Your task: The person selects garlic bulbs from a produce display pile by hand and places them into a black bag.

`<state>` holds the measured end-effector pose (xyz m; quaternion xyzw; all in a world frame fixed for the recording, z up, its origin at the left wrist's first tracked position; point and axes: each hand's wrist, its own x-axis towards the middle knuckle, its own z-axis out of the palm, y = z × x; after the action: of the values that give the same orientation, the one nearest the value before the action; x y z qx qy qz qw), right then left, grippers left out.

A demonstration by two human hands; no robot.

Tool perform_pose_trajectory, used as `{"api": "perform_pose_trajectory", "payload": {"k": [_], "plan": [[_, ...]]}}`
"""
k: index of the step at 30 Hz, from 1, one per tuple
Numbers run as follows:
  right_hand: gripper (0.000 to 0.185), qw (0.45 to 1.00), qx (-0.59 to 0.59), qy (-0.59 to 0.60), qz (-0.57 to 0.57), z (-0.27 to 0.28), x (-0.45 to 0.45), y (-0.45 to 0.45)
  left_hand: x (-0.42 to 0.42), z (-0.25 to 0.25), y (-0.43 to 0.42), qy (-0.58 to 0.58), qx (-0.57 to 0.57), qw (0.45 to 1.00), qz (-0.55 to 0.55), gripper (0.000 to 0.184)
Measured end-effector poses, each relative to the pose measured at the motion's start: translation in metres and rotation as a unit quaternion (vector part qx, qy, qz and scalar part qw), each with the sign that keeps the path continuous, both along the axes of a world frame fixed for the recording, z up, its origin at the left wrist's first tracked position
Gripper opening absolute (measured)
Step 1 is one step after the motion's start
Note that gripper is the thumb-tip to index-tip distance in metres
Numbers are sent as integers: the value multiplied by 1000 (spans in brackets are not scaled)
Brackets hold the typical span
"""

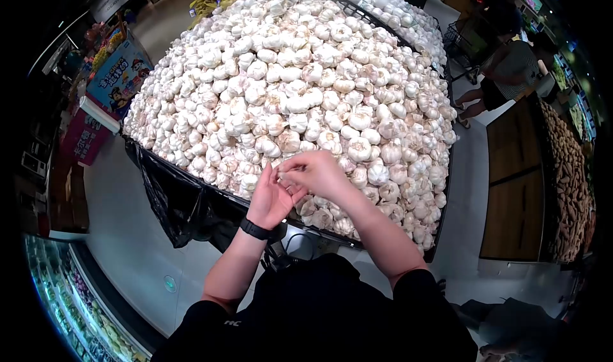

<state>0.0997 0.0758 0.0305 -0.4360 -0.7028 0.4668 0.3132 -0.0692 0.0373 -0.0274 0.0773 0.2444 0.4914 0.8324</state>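
A large heap of garlic bulbs (306,75) fills the display stand in front of me. At its near edge, my left hand (273,200) is turned palm up with the fingers apart and a black band on the wrist. Over the left fingertips, my right hand (316,172) is curled, its thumb and fingers pressed together. Whatever small thing lies between the right fingertips is too small to make out. Both hands are close together, just above the nearest bulbs.
A black plastic bag (179,199) hangs at the stand's near left corner. To the right, a wooden bin (514,183) holds brown produce. A person (511,75) stands in the right aisle, and another is partly visible at lower right. A refrigerated shelf (83,304) is at lower left.
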Motion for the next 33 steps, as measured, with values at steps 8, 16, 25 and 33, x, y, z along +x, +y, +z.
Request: {"api": "perform_pose_trajectory", "payload": {"k": [8,16,25,33], "plan": [[19,918,380,-70,94,-5,-66,25,-106,-74,26,-220,-55,972,66,26],[31,872,139,-326,-339,-25,73,125,-347,-92,12,400,-4,823,402,22],[34,829,44,-440,-343,-41,44,154,-430,-150,-16,807,48,586,54,40],[18,835,72,-299,-456,-55,41,141,-366,-118,5,669,97,729,108,24]]}}
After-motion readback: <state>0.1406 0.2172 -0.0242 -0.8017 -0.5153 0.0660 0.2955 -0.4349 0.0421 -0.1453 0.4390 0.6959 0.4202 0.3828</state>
